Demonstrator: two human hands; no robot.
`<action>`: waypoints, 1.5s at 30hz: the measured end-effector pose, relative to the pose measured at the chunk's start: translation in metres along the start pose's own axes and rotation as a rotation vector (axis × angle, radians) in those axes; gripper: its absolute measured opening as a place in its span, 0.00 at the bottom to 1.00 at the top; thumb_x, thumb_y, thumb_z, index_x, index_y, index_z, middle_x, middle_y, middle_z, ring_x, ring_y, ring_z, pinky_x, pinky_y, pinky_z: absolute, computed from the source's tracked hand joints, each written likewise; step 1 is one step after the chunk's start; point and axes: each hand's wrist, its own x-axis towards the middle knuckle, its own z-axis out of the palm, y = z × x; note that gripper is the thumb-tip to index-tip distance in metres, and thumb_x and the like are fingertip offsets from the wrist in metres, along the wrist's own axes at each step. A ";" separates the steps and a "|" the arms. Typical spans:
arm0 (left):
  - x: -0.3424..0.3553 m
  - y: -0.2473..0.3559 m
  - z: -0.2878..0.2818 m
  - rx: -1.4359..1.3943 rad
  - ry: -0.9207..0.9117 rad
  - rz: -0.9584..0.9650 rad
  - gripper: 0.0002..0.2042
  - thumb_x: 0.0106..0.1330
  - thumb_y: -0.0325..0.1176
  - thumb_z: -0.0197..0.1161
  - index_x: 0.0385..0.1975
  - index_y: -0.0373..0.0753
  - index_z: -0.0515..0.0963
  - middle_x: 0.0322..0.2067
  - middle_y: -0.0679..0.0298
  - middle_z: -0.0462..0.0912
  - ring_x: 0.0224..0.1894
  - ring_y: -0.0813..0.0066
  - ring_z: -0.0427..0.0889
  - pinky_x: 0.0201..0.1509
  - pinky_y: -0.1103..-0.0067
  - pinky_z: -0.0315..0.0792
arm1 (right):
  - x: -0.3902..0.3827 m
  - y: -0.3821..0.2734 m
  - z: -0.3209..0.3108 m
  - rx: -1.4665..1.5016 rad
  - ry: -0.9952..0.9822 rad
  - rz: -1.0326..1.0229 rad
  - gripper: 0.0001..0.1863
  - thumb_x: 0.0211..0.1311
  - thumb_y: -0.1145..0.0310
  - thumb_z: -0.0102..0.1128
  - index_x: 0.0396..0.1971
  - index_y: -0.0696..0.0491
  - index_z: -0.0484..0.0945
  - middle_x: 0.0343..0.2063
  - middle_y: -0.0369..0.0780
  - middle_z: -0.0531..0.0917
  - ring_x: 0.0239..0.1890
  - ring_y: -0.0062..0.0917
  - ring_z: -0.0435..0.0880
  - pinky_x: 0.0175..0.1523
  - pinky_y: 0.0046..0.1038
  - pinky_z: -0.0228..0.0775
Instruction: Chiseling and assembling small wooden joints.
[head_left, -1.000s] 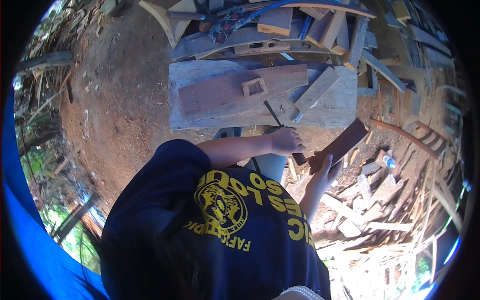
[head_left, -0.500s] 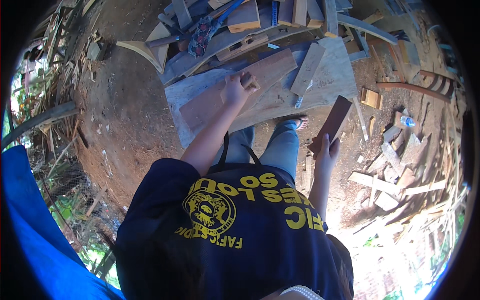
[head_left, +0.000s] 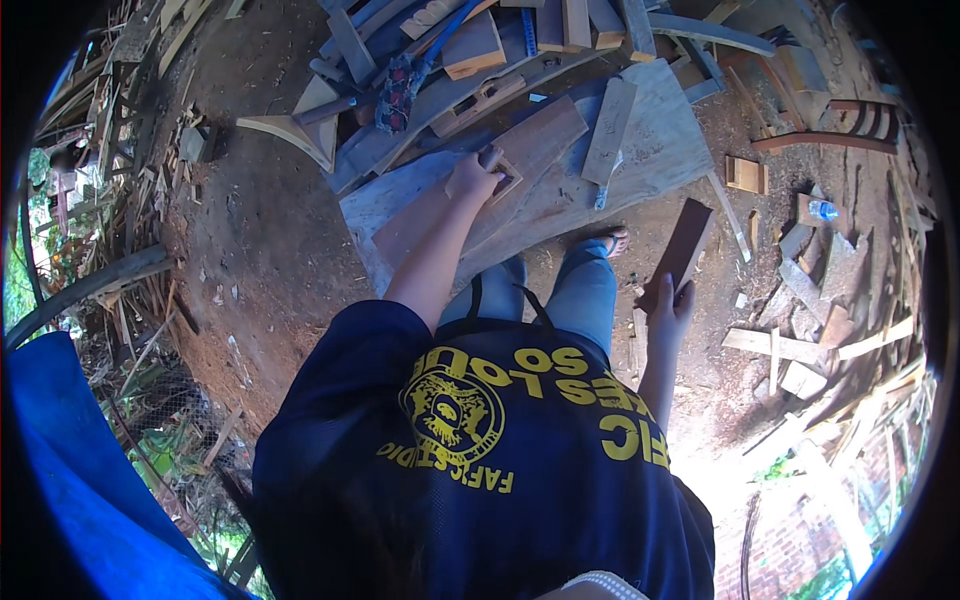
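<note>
My left hand (head_left: 474,180) is closed around a small brown, block-like piece (head_left: 507,187), apparently of wood; my fingers cover much of it. Below that hand lies a long reddish-brown board (head_left: 540,132) on a worn grey work surface (head_left: 655,150). Whether the piece touches the board, I cannot tell. Out to the right, clear of the work surface, my right hand (head_left: 671,303) grips a dark brown wooden plank (head_left: 686,240) by its near end, the far end pointing up and away.
A shorter grey-brown board (head_left: 609,130) rests on the right of the work surface. Beyond lie stacked timber offcuts (head_left: 474,48), a wooden hand plane (head_left: 483,98) and a patterned cloth (head_left: 400,92). Scrap wood (head_left: 800,285) and a plastic bottle (head_left: 823,210) are at the right.
The whole view has shifted slightly. The small piece in my left hand sits at a different angle, lower toward the board. My right hand still holds the dark plank, now a little more upright.
</note>
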 end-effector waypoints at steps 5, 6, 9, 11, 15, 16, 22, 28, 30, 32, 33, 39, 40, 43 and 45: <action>-0.004 -0.012 0.009 -0.190 0.054 0.000 0.28 0.48 0.45 0.72 0.48 0.40 0.75 0.46 0.53 0.80 0.50 0.58 0.80 0.53 0.66 0.73 | -0.019 -0.014 -0.009 0.068 -0.014 0.032 0.21 0.67 0.59 0.53 0.49 0.61 0.68 0.33 0.42 0.80 0.34 0.22 0.80 0.37 0.25 0.72; -0.001 -0.020 0.014 -0.191 0.060 0.006 0.28 0.48 0.45 0.72 0.48 0.40 0.75 0.46 0.53 0.80 0.50 0.58 0.80 0.53 0.66 0.73 | -0.017 -0.008 -0.013 -0.011 0.002 -0.019 0.20 0.67 0.59 0.53 0.48 0.61 0.68 0.33 0.42 0.80 0.33 0.22 0.80 0.34 0.25 0.73; 0.006 -0.047 0.030 -0.253 0.155 -0.045 0.26 0.49 0.43 0.71 0.47 0.37 0.75 0.45 0.51 0.81 0.50 0.57 0.79 0.54 0.64 0.72 | -0.012 0.003 -0.014 -0.119 0.036 -0.111 0.20 0.67 0.58 0.53 0.47 0.59 0.69 0.30 0.42 0.80 0.29 0.23 0.80 0.30 0.24 0.73; 0.006 -0.062 0.034 -0.439 0.072 -0.104 0.28 0.47 0.42 0.73 0.46 0.32 0.75 0.42 0.48 0.81 0.47 0.57 0.81 0.51 0.65 0.74 | -0.017 -0.010 -0.010 -0.150 0.050 -0.150 0.19 0.66 0.58 0.54 0.47 0.58 0.69 0.29 0.43 0.80 0.27 0.24 0.80 0.29 0.23 0.72; -0.016 -0.036 0.026 -0.513 -0.055 -0.172 0.30 0.45 0.42 0.76 0.44 0.28 0.75 0.40 0.47 0.82 0.41 0.58 0.84 0.42 0.68 0.78 | -0.039 -0.044 -0.023 0.546 -0.458 0.083 0.19 0.66 0.55 0.51 0.39 0.60 0.71 0.25 0.47 0.79 0.21 0.31 0.79 0.27 0.25 0.70; -0.016 -0.034 0.024 -0.538 -0.053 -0.168 0.30 0.44 0.42 0.76 0.43 0.28 0.75 0.39 0.47 0.82 0.38 0.59 0.84 0.37 0.69 0.79 | -0.041 -0.042 -0.030 0.840 -0.803 0.090 0.21 0.67 0.53 0.49 0.37 0.60 0.72 0.24 0.49 0.78 0.19 0.32 0.79 0.25 0.24 0.69; 0.001 -0.059 0.034 -0.637 -0.033 -0.082 0.27 0.45 0.39 0.76 0.42 0.31 0.75 0.25 0.57 0.82 0.18 0.73 0.79 0.19 0.77 0.73 | -0.070 -0.077 0.075 1.321 -1.851 -0.263 0.26 0.65 0.48 0.50 0.33 0.62 0.75 0.23 0.48 0.78 0.21 0.37 0.78 0.32 0.43 0.68; 0.000 -0.067 0.032 -0.483 0.002 -0.068 0.30 0.44 0.43 0.76 0.45 0.32 0.75 0.45 0.47 0.80 0.50 0.55 0.79 0.54 0.67 0.72 | -0.070 -0.191 0.113 0.945 -2.543 -0.509 0.21 0.60 0.57 0.61 0.36 0.63 0.77 0.29 0.48 0.82 0.26 0.41 0.80 0.37 0.47 0.68; -0.009 -0.048 0.021 -0.406 -0.004 -0.045 0.30 0.45 0.42 0.75 0.48 0.34 0.74 0.48 0.48 0.79 0.53 0.55 0.77 0.56 0.67 0.71 | -0.065 -0.200 0.091 0.621 -2.510 -0.390 0.20 0.57 0.58 0.65 0.36 0.63 0.78 0.28 0.48 0.81 0.26 0.43 0.79 0.36 0.44 0.68; -0.007 -0.045 0.018 -0.383 -0.009 -0.051 0.31 0.45 0.42 0.75 0.48 0.34 0.74 0.48 0.48 0.79 0.53 0.55 0.77 0.57 0.67 0.70 | -0.070 -0.202 0.077 0.325 -2.468 -0.290 0.25 0.53 0.55 0.68 0.37 0.64 0.78 0.27 0.48 0.80 0.27 0.45 0.78 0.33 0.38 0.68; -0.004 -0.047 0.019 -0.349 -0.013 -0.067 0.31 0.45 0.42 0.75 0.49 0.35 0.73 0.49 0.48 0.78 0.54 0.55 0.77 0.57 0.67 0.70 | -0.074 -0.200 0.083 0.314 -2.476 -0.291 0.25 0.53 0.55 0.68 0.37 0.64 0.78 0.27 0.48 0.80 0.27 0.45 0.78 0.33 0.38 0.68; -0.003 -0.044 0.012 -0.321 -0.104 -0.105 0.31 0.45 0.41 0.74 0.50 0.35 0.73 0.50 0.49 0.77 0.55 0.56 0.76 0.57 0.67 0.70 | -0.099 -0.189 0.123 0.967 -2.538 -0.358 0.28 0.52 0.48 0.66 0.35 0.63 0.79 0.27 0.45 0.83 0.21 0.38 0.77 0.28 0.37 0.67; -0.004 -0.044 0.011 -0.331 -0.104 -0.110 0.31 0.45 0.41 0.74 0.50 0.35 0.73 0.50 0.49 0.77 0.55 0.56 0.76 0.57 0.67 0.70 | -0.104 -0.180 0.128 0.960 -2.544 -0.346 0.28 0.52 0.48 0.66 0.35 0.63 0.79 0.27 0.45 0.83 0.21 0.38 0.77 0.28 0.37 0.67; 0.003 -0.045 0.013 -0.340 -0.099 -0.125 0.31 0.45 0.41 0.74 0.51 0.36 0.73 0.50 0.49 0.78 0.55 0.56 0.76 0.57 0.67 0.70 | -0.103 -0.153 0.132 1.403 -2.423 -0.405 0.26 0.55 0.49 0.64 0.34 0.62 0.80 0.24 0.44 0.83 0.15 0.38 0.75 0.24 0.34 0.65; 0.002 -0.048 0.015 -0.358 -0.080 -0.113 0.31 0.45 0.40 0.73 0.51 0.35 0.72 0.50 0.49 0.78 0.55 0.56 0.76 0.57 0.67 0.70 | -0.098 -0.157 0.121 1.244 -2.249 -0.072 0.22 0.60 0.53 0.59 0.31 0.61 0.80 0.20 0.44 0.83 0.12 0.36 0.73 0.21 0.31 0.64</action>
